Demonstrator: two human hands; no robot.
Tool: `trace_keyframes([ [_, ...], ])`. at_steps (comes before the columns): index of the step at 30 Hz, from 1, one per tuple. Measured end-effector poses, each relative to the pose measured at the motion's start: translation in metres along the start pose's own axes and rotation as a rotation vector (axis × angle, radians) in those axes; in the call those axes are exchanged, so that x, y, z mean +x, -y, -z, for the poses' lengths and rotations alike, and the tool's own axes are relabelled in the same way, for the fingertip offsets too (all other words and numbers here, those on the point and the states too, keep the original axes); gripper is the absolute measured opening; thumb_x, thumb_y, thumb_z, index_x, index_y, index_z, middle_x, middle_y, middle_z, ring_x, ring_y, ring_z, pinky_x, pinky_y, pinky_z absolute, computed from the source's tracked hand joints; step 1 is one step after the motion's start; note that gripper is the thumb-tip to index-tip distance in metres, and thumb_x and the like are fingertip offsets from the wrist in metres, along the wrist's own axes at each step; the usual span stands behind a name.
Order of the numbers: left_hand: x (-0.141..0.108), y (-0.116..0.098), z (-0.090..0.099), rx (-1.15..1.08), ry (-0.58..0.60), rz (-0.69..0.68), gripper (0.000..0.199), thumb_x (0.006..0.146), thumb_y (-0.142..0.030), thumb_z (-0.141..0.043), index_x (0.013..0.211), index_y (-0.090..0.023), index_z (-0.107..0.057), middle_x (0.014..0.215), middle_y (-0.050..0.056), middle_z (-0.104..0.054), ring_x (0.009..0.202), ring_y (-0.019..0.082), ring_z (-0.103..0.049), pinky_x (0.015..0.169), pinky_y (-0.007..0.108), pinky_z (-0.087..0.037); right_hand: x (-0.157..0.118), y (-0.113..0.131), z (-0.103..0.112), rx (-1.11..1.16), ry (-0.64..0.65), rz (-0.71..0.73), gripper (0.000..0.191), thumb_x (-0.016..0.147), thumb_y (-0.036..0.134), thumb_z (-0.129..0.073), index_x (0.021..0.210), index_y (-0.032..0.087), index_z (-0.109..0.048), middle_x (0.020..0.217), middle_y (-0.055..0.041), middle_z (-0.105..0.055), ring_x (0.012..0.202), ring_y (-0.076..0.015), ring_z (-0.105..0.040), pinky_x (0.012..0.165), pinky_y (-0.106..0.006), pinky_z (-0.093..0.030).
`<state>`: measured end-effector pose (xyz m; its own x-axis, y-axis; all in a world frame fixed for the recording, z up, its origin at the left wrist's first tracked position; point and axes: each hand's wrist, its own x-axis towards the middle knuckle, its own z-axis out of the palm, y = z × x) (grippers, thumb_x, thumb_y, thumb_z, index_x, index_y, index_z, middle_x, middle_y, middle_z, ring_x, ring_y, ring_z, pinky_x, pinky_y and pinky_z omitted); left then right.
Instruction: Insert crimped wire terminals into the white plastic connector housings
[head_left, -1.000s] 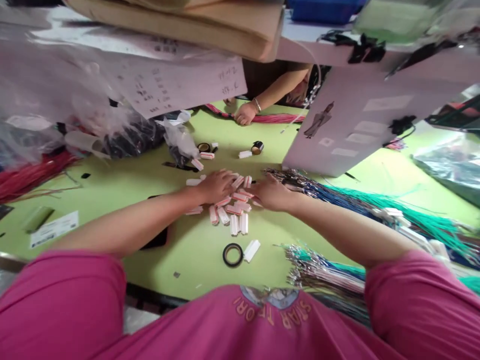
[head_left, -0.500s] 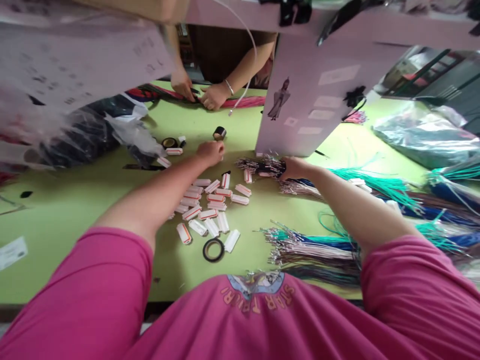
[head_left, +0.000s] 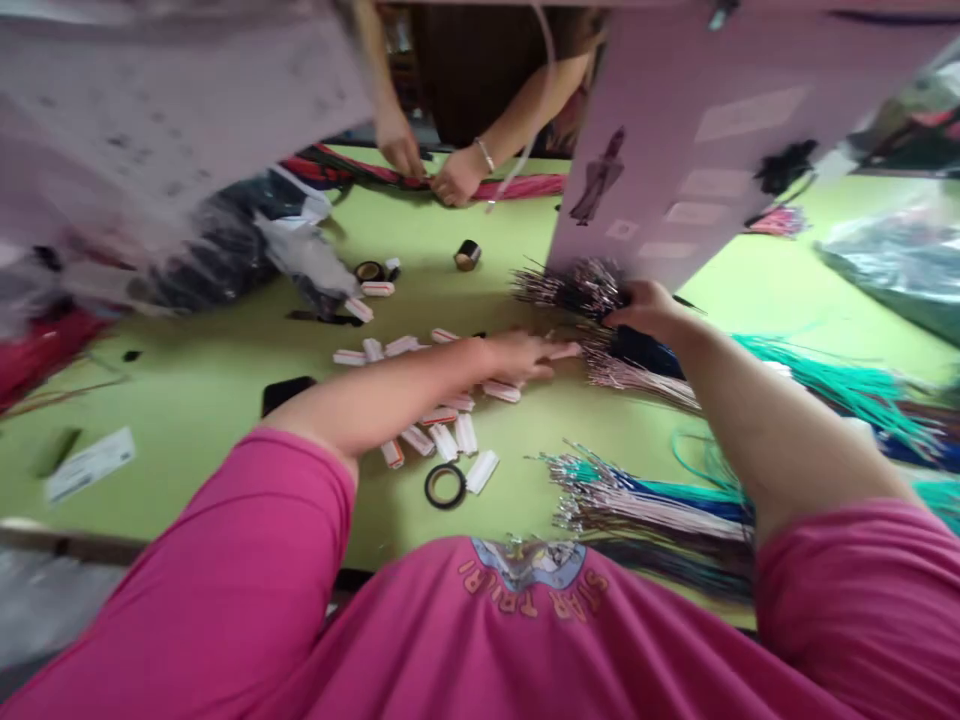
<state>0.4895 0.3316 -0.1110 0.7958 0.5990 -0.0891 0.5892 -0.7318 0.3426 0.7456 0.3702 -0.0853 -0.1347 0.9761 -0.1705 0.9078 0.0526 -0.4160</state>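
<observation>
My right hand is closed round a bundle of dark wires, whose metal-tipped ends fan out to the left of it. Below and left of that bundle, my left hand reaches over the table with its fingers stretched out, just above the white pieces. Several white pieces with red stripes lie scattered under and around my left forearm. A pale pink wire bundle rests just below my right hand.
A black tape roll lies near the front, another farther back. More wire bundles lie front right. A purple panel stands behind my right hand. Across the table, a person's hands hold red wires. Plastic bags lie left.
My left hand has moved right and nearer, from by the black tape roll to beside the wires, and its fingers have opened. My right hand has raised the dark bundle slightly. The view has shifted.
</observation>
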Motion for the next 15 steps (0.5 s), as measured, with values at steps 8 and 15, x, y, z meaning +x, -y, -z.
trace_keyframes([
  [8, -0.134, 0.038, 0.020, 0.049, -0.072, 0.182, 0.056, 0.100, -0.048, -0.049, 0.151, -0.028, -0.052, 0.163, 0.009, -0.043, 0.153, 0.033, -0.035, 0.124, 0.054, -0.027, -0.028, 0.040, -0.022, -0.438, -0.129, 0.167, 0.048, 0.084, 0.029, -0.067, 0.128, 0.013, -0.063, 0.126, -0.0279, -0.064, 0.113, -0.0422, -0.062, 0.094, -0.051, -0.051],
  [15, -0.185, 0.144, 0.046, 0.163, -0.258, 0.667, 0.061, 0.098, -0.036, -0.050, 0.148, -0.001, -0.050, 0.161, 0.031, -0.036, 0.152, 0.046, -0.030, 0.119, 0.063, -0.028, -0.018, 0.174, -0.083, -0.304, 0.006, 0.772, 0.057, 0.096, 0.039, -0.050, 0.147, 0.014, -0.056, 0.160, -0.0159, -0.046, 0.145, -0.0349, -0.046, 0.122, -0.050, -0.036],
])
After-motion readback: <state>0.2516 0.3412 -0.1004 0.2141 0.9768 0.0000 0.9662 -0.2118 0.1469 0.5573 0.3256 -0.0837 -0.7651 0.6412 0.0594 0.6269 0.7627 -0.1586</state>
